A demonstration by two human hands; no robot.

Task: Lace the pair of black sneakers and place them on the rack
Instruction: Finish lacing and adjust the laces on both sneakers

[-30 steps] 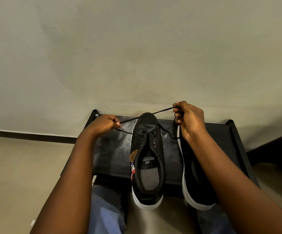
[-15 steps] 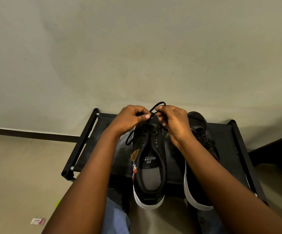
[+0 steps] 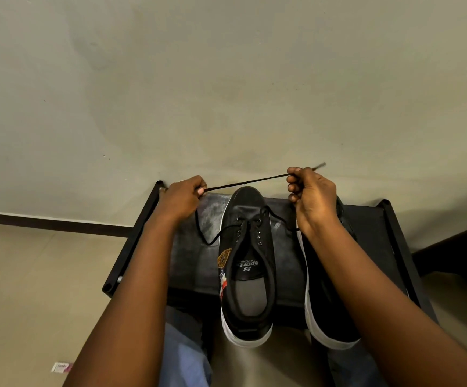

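Fingers of both the left hand (image 3: 183, 197) and the right hand (image 3: 314, 196) pinched a taut lace (image 3: 245, 182) above the left sneaker (image 3: 247, 263) on the rack (image 3: 132, 247).

Both forearms reach up from the bottom of the frame toward its middle. The left hand (image 3: 183, 195), left of centre, has its fingers curled in a pinching grip. The right hand (image 3: 312, 195), right of centre and slightly higher, is likewise curled, knuckles up, wrist bent.
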